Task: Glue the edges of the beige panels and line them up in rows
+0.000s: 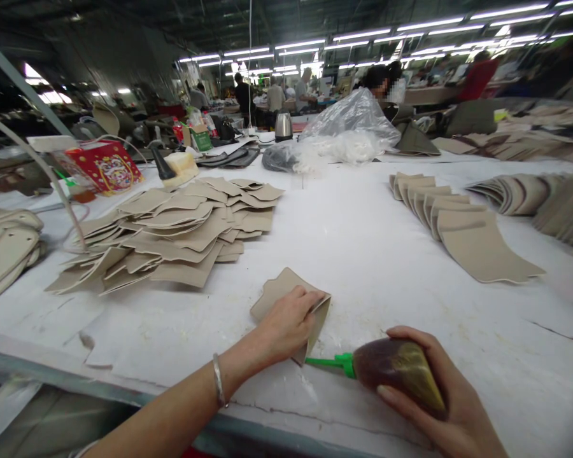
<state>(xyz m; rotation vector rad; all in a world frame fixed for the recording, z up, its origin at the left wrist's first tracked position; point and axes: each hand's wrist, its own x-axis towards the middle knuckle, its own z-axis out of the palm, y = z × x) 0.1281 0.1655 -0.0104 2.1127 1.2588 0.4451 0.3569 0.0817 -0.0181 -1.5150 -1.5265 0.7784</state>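
Observation:
My left hand (289,321) is closed on a beige leather-like piece (277,289) near the table's front edge, with the piece's right side folded up under the fingers. My right hand (439,388) wraps round a squeeze bottle (396,372) of brownish liquid, tipped on its side. Its thin green nozzle (327,362) points left, and the tip meets or nearly meets the lower corner of the folded piece. Whether liquid is coming out I cannot tell.
A loose heap of beige pieces (186,229) lies left on the white-covered table (344,235). Overlapping pieces (477,235) fan out at the right. Farther back are a red box (106,166), clear plastic bags (351,127) and a kettle (283,126). A thin pole (52,175) rises at left.

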